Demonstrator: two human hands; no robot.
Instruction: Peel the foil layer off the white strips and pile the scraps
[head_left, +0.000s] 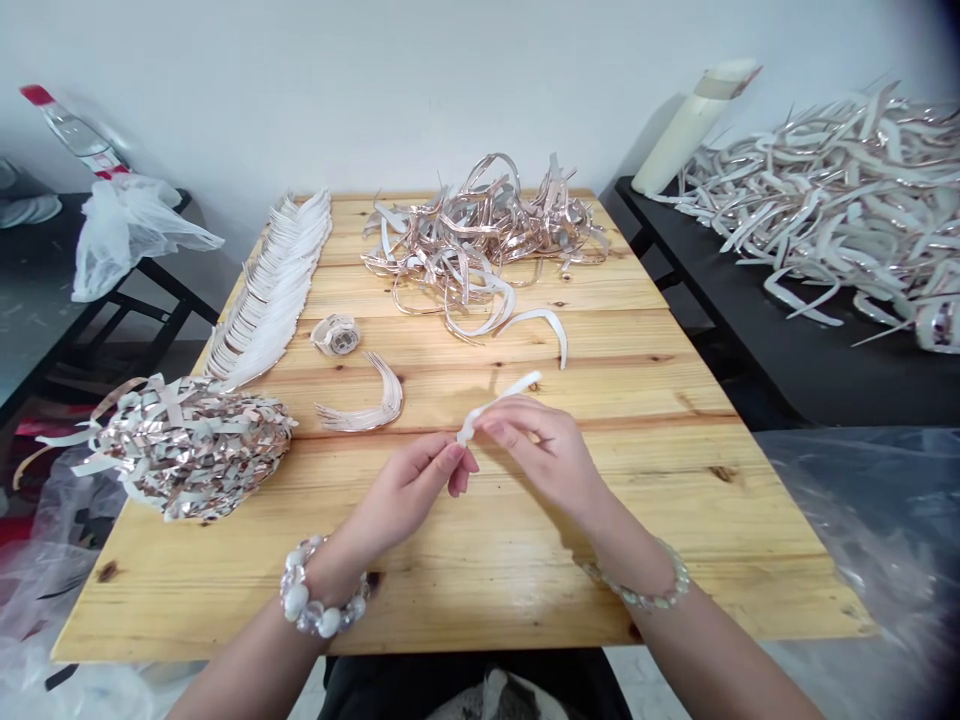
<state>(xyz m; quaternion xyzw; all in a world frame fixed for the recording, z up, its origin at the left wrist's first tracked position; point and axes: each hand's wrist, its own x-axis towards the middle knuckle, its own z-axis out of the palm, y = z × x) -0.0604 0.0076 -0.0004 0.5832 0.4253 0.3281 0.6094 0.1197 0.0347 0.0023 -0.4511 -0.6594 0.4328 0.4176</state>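
Between my two hands is a narrow white curved strip. My left hand pinches its near end between thumb and fingers. My right hand closes its thumb and fingers on the strip a little further along, and the far end sticks out past the fingers. Beyond my hands lies a single curved white strip. Left of them rests a small fanned stack of curved strips, with a wristwatch just behind it.
A long overlapping row of white strips runs along the table's left side. Shiny rose-gold scraps are heaped at the near left, and a tangled pile of strips lies at the back. Another heap covers the black side table.
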